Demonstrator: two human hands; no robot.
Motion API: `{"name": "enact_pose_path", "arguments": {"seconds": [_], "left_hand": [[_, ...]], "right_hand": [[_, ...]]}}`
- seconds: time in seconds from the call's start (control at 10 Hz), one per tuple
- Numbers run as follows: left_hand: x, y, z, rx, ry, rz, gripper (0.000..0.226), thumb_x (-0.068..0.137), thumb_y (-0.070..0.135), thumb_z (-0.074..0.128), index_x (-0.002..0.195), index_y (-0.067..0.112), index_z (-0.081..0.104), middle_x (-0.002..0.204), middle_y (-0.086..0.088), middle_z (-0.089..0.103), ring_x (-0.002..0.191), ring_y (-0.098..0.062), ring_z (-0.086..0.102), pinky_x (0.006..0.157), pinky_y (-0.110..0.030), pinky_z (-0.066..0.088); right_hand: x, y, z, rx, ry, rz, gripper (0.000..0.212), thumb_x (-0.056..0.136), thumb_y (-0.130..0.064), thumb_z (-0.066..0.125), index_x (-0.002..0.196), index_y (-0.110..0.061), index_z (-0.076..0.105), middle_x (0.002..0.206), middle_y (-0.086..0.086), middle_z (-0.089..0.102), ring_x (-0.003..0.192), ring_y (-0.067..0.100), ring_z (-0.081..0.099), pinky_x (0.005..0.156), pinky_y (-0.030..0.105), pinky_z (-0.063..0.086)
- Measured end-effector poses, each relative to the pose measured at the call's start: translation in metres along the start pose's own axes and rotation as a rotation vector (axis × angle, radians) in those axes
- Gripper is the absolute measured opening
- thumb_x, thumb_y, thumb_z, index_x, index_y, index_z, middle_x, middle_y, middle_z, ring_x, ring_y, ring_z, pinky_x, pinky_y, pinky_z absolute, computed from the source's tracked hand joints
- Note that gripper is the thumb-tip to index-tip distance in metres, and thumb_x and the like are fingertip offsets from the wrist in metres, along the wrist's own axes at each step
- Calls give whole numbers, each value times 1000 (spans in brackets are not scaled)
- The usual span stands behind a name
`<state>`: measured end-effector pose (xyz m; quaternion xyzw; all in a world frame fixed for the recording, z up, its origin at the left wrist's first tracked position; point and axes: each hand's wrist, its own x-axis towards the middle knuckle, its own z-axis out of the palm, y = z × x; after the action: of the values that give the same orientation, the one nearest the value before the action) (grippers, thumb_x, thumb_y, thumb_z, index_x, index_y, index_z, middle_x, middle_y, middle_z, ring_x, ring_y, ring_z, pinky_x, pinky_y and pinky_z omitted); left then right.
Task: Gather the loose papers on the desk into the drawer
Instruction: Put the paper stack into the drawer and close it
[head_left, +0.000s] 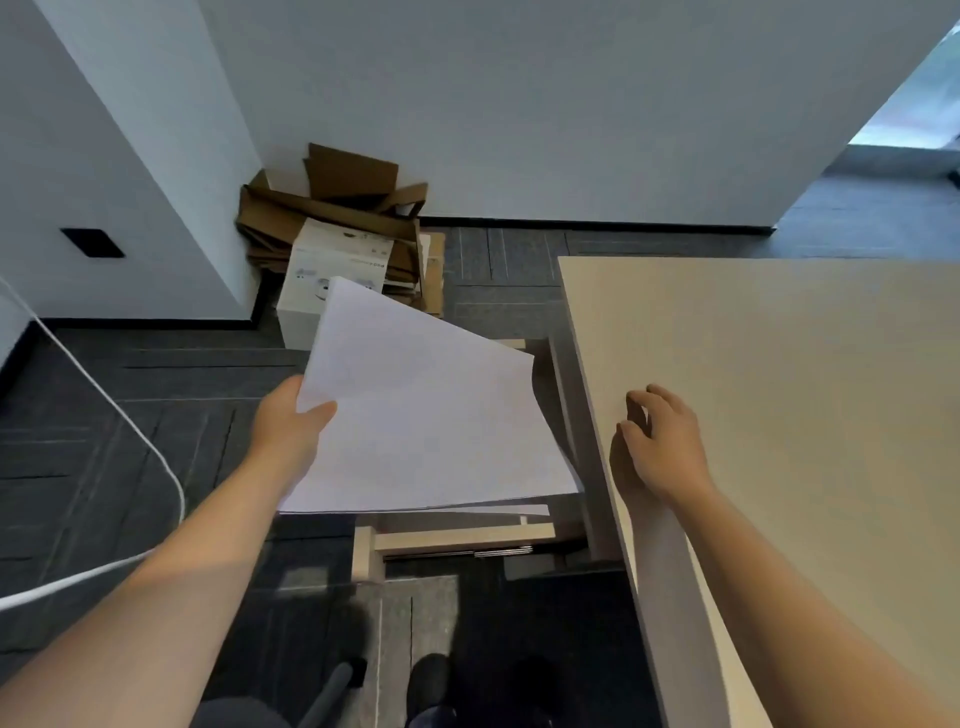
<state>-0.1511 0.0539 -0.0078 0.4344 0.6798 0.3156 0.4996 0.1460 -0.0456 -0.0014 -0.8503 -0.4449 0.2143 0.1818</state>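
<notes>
My left hand (288, 421) grips a stack of white papers (431, 410) by its left edge, thumb on top. The stack hangs tilted above the pulled-out pale wooden drawer (462, 538), which sticks out from the left side of the desk (779, 389). Most of the drawer's inside is hidden under the papers. My right hand (660, 441) rests on the desk's left edge, fingers loosely curled and apart, with nothing in it. No paper shows on the beige desk top.
Flattened cardboard (332, 208) and a white box (332, 280) are piled in the wall corner beyond the drawer. A white cable (156, 457) curves across the dark carpet at left. My shoes (426, 680) show below the drawer.
</notes>
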Motion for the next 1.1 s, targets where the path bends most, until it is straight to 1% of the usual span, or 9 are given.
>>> {"name": "enact_pose_path", "arguments": {"seconds": [0.1,0.2,0.3,0.4,0.5,0.6,0.7,1.0,1.1], "left_hand": [[7,-7,30,113,-1,30,32,91,3,45,121,2,53,109,-8,54,97,-20,48,82,-31,36],[14,-11,51,222,-23,82,30,92,5,42,119,5,55,105,-3,52,96,-18,47,80,-30,35],[22,-14,63,241,-55,88,31,92,6,43,121,5,54,104,-2,51,97,-19,47,80,-31,35],[27,-20,77,219,-122,37,34,91,6,44,124,5,53,106,-3,52,99,-21,50,83,-34,39],[30,-34,96,212,-168,-10,31,90,7,47,120,6,54,113,-10,58,106,-30,55,93,-42,45],[28,-44,115,210,-205,-55,33,90,9,46,123,7,51,116,-8,58,105,-27,54,91,-38,45],[25,-54,129,200,-207,-86,34,90,9,47,124,6,50,124,-11,58,114,-31,54,97,-41,44],[15,-75,142,288,-187,-148,35,91,14,48,123,3,46,130,-15,55,119,-34,51,96,-37,40],[15,-72,138,277,-230,-177,46,87,16,56,129,5,41,132,-13,53,118,-34,52,97,-38,43]], "right_hand": [[8,4,4,-73,41,-63,43,91,-11,46,134,-4,44,147,15,37,138,29,29,114,36,22],[13,7,7,-120,70,-104,42,92,-13,44,134,-8,44,147,12,38,138,27,29,114,37,22],[15,9,11,-142,103,-111,42,92,-15,43,134,-11,45,147,10,39,136,27,31,114,38,23],[16,10,12,-152,118,-116,41,92,-15,43,133,-12,45,146,9,39,136,27,31,113,38,23],[17,10,13,-164,126,-119,41,92,-15,42,132,-13,46,146,9,40,136,26,31,113,37,22],[17,11,14,-183,127,-115,41,92,-17,41,133,-13,45,147,8,39,136,26,30,113,37,21],[18,12,15,-180,129,-115,41,92,-17,40,133,-13,45,147,8,38,136,26,30,113,38,21],[17,13,15,-166,124,-126,42,92,-16,40,133,-12,44,147,9,37,137,27,28,113,38,20],[16,13,15,-161,115,-127,42,92,-15,40,134,-12,43,148,9,36,138,27,27,114,39,19]]}}
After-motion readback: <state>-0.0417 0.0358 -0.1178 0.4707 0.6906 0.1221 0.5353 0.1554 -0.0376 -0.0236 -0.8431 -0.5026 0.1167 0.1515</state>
